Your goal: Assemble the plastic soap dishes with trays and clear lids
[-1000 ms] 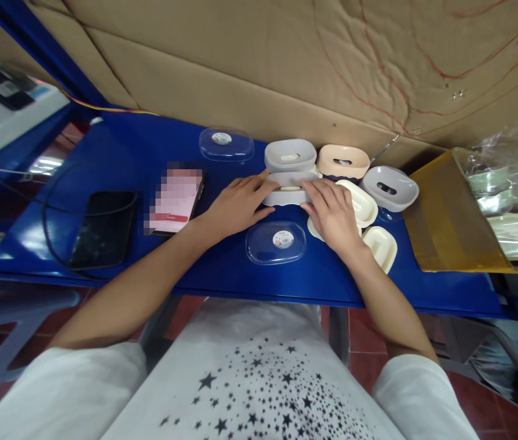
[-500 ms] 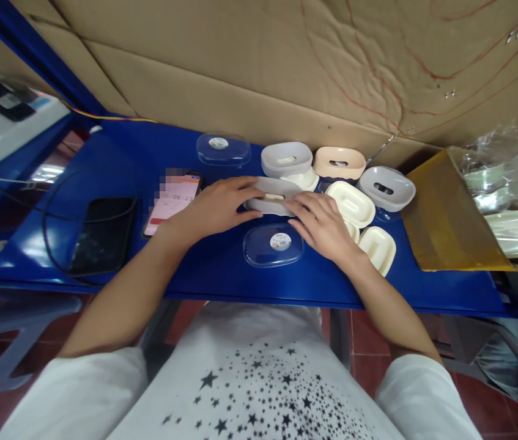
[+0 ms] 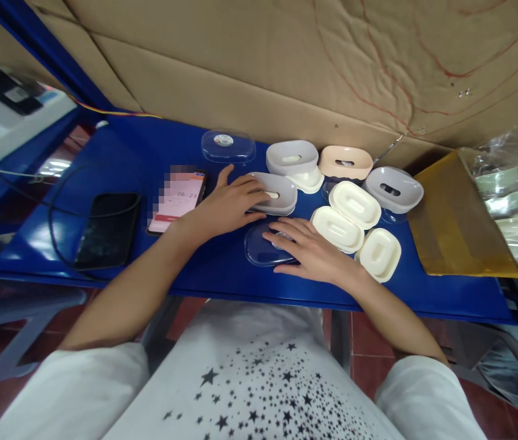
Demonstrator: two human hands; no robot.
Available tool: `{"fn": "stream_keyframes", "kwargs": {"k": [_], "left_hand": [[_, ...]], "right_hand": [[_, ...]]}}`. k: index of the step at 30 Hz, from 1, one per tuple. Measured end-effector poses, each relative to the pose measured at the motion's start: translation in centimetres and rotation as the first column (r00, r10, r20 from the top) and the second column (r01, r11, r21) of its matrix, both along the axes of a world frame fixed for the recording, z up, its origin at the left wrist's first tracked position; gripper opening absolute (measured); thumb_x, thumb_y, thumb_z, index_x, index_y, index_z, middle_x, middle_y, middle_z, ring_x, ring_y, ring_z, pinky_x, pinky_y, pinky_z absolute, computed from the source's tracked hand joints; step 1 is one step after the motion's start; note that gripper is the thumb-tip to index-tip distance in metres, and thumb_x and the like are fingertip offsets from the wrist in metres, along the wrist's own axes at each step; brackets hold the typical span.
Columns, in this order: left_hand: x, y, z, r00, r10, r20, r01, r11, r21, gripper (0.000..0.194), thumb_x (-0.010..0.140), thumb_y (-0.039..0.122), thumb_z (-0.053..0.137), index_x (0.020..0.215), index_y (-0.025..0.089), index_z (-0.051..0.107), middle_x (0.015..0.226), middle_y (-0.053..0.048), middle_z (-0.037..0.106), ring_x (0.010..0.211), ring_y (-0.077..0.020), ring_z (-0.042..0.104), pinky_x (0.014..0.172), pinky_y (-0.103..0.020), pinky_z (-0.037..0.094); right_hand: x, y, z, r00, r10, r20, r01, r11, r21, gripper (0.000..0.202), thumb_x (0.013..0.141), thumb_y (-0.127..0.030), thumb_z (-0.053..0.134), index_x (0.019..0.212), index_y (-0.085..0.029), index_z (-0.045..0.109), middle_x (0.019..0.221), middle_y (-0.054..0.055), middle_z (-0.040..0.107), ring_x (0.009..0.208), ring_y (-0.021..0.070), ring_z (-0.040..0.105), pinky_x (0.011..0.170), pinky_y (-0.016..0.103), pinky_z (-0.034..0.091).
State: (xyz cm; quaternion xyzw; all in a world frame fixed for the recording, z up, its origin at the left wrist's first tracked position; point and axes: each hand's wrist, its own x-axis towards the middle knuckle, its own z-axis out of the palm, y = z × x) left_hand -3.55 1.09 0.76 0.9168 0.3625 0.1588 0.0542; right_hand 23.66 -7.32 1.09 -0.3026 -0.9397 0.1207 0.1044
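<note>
My left hand (image 3: 229, 208) rests with spread fingers on the left side of a grey oval dish (image 3: 281, 197), which has a slot and a cream piece beneath it. Just in front, my right hand (image 3: 309, 247) lies over the right part of a clear lid (image 3: 259, 247) with a round label, fingers apart. Cream trays (image 3: 337, 229) sit to the right of that hand. Behind them stand another grey dish (image 3: 292, 153), a peach dish (image 3: 345, 160) and a grey dish at the right (image 3: 392, 188).
A second clear lid (image 3: 235, 148) lies at the back. To the left are a lit phone (image 3: 183, 195) and a dark phone (image 3: 109, 229) with a cable. At the right, an open cardboard box (image 3: 460, 220) holds plastic-wrapped pieces. Cardboard (image 3: 222, 67) lines the back.
My right hand has left the grey dish and moved down onto the clear lid. My left hand remains at the dish, its index finger or thumb now raised. The view has shifted slightly.
</note>
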Motion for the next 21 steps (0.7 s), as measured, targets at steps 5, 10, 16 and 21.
{"fn": "stream_keyframes", "kwargs": {"k": [5,10,16,21], "left_hand": [[0.0,0.0,0.3,0.999,-0.03,0.03,0.031,0.999,-0.035,0.028,0.108,0.028,0.062,0.129,0.021,0.078,0.136,-0.014,0.077,0.136,-0.0344,0.068,0.131,-0.07,0.027],[-0.1,-0.2,0.6,0.998,-0.028,0.064,0.031,0.999,-0.042,0.032,0.111,0.031,0.056,0.131,0.021,0.079,0.134,-0.014,0.079,0.133,-0.0339,0.07,0.13,-0.068,0.03],[0.0,-0.4,0.9,0.998,-0.048,0.047,0.05,0.998,-0.04,0.034,0.113,0.03,0.052,0.131,0.017,0.078,0.133,-0.016,0.08,0.132,-0.0342,0.071,0.128,-0.067,0.034],[0.2,-0.5,0.7,0.998,-0.054,0.029,0.054,0.998,-0.01,0.034,0.114,0.031,0.054,0.135,0.017,0.077,0.135,-0.015,0.08,0.134,-0.0351,0.07,0.128,-0.065,0.034]], "right_hand": [[0.4,0.1,0.1,0.999,-0.002,-0.04,0.001,0.999,-0.034,0.07,0.105,-0.052,0.074,0.166,-0.025,0.052,0.166,0.017,0.057,0.16,0.0379,0.049,0.13,0.065,0.046],[0.5,0.4,-0.3,0.999,-0.012,-0.041,0.01,0.999,-0.04,0.07,0.105,-0.055,0.073,0.166,-0.025,0.052,0.163,0.017,0.061,0.157,0.0376,0.053,0.128,0.065,0.049],[0.2,0.3,2.3,0.991,0.045,-0.126,-0.037,0.997,0.07,0.057,0.112,-0.049,0.064,0.159,-0.017,0.059,0.161,0.018,0.064,0.159,0.0347,0.053,0.131,0.063,0.047],[-1.0,-6.0,12.8,0.937,0.175,-0.302,-0.163,0.985,0.062,0.04,0.114,-0.019,0.054,0.153,-0.026,0.065,0.152,0.0,0.074,0.153,0.0162,0.059,0.132,0.038,0.049]]}}
